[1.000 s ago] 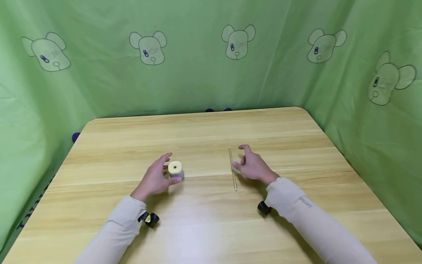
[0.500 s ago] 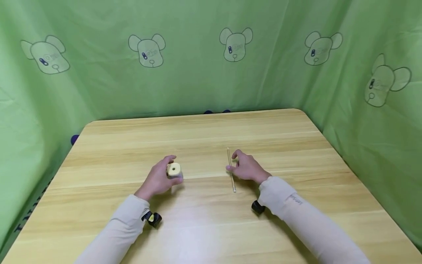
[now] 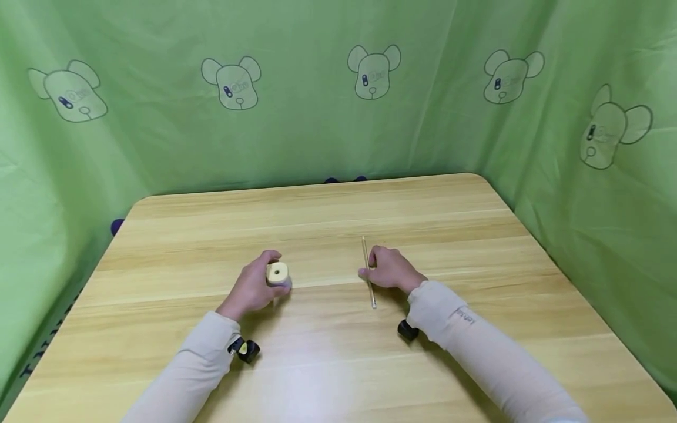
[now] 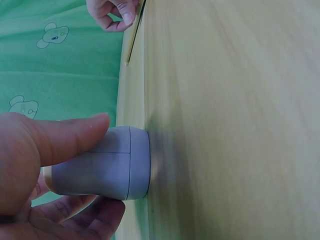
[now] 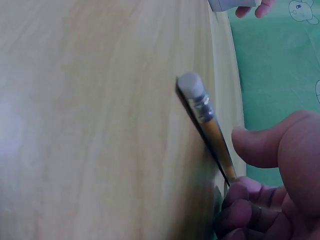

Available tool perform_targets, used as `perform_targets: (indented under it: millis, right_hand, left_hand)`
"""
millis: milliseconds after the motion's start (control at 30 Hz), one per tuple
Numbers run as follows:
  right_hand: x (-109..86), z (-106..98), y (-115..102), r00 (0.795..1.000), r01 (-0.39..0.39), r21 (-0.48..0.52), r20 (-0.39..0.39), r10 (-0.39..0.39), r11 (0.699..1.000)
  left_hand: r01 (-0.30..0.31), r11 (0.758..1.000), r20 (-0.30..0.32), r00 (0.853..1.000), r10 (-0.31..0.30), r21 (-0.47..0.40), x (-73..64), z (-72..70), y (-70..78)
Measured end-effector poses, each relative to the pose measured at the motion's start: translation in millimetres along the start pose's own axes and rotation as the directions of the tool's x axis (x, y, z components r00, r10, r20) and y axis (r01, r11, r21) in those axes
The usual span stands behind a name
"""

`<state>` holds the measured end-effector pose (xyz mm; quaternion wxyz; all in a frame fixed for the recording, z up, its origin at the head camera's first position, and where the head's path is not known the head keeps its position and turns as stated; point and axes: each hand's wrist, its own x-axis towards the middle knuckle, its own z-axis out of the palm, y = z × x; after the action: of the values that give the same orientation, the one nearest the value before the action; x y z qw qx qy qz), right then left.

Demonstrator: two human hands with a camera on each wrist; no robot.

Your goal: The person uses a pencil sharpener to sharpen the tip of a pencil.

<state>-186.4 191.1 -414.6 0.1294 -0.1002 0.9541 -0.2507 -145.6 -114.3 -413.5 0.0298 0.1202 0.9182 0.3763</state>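
My left hand (image 3: 254, 286) grips a small pencil sharpener (image 3: 277, 273) standing on the table. Its top is cream with a round hole; the lavender-grey body (image 4: 112, 165) shows in the left wrist view, thumb along one side and fingers along the other. Right of it lies a thin yellow pencil (image 3: 371, 294), its white eraser end (image 5: 192, 86) toward me. Over the pencil's middle reaches my right hand (image 3: 391, 270), its thumb on the left side and curled fingers on the right. In the right wrist view the fingertips meet the pencil, while the thumb appears apart from it.
The wooden table (image 3: 317, 220) has rounded far corners. Green curtains (image 3: 307, 129) printed with bear heads hang behind it and at both sides. Dark wrist cameras (image 3: 408, 330) hang below both cuffs, close to the tabletop.
My left fingers and thumb have closed in on the pencil sharpener. The right hand has come left and lower over the pencil, and its fingers have curled in. The pencil still lies flat.
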Motion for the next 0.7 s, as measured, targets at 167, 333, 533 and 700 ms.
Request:
perform_targets:
  millis: [167, 333, 533, 700]
  right_hand:
    - [0.4, -0.2, 1.1, 1.0, -0.012, -0.028, 0.007, 0.012, 1.0]
    - [2.6, 0.9, 3.3, 1.0, -0.012, -0.043, 0.008, 0.012, 0.999]
    - [4.1, -0.8, 4.1, 1.0, 0.001, -0.049, -0.007, -0.001, 0.999]
    - [3.3, -2.6, 3.8, 1.0, -0.031, -0.003, 0.005, 0.031, 1.0]
  left_hand:
    - [0.004, 1.0, -0.006, 1.0, -0.004, 0.015, 1.7, 0.7, -0.2]
    - [0.025, 1.0, -0.003, 1.0, -0.025, 0.006, 1.5, 0.7, 0.7]
    - [0.046, 0.999, 0.005, 0.999, -0.046, 0.009, 0.4, 1.0, 0.7]
    - [0.036, 0.999, 0.001, 0.999, -0.036, 0.011, 0.4, 1.4, 0.4]
